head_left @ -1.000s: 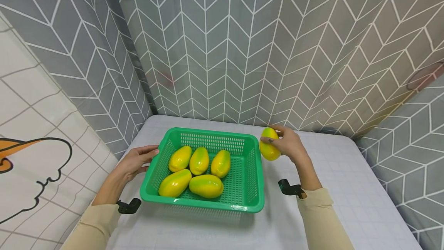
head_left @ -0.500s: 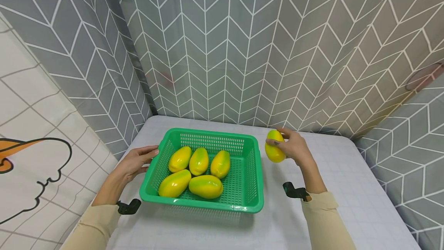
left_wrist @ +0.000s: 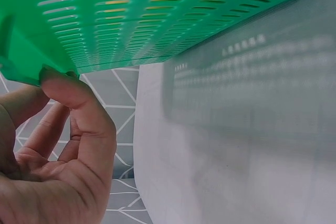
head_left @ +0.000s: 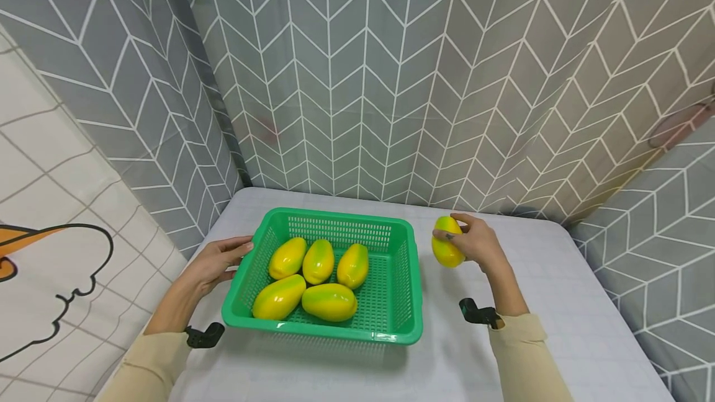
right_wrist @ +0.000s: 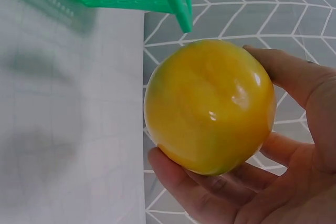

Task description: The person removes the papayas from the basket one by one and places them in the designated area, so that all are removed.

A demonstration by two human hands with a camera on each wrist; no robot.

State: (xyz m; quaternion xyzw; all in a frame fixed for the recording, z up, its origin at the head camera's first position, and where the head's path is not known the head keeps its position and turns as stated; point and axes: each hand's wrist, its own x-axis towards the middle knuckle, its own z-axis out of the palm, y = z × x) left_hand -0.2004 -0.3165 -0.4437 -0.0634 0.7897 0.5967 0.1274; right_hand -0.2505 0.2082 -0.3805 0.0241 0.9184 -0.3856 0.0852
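A green plastic basket (head_left: 419, 290) with slotted walls stands on the table, holding several glossy yellow-green fruits (head_left: 329, 302), oval and tapered like papayas or mangoes. At its left end my left hand (head_left: 215, 265) pinches the rim; in the left wrist view the thumb (left_wrist: 68, 85) meets the rim's edge from below. Beyond the right end, my right hand (head_left: 477, 242) grips one more such yellow-green fruit (head_left: 448, 252) above the table, apart from the basket. The right wrist view shows the fruit's rounded end (right_wrist: 210, 108), thumb on one side and fingers on the other.
White cloth covers the table (head_left: 558, 303). Grey herringbone curtains (head_left: 346, 79) hang behind and at the sides, close to the table's back edge. A white gridded panel (head_left: 50, 203) with a cartoon print lies to the left. Each wrist wears a small black camera (head_left: 477, 312).
My right hand has moved rightward and slightly toward me with the fruit, widening its gap from the basket. The left hand keeps its place on the rim.
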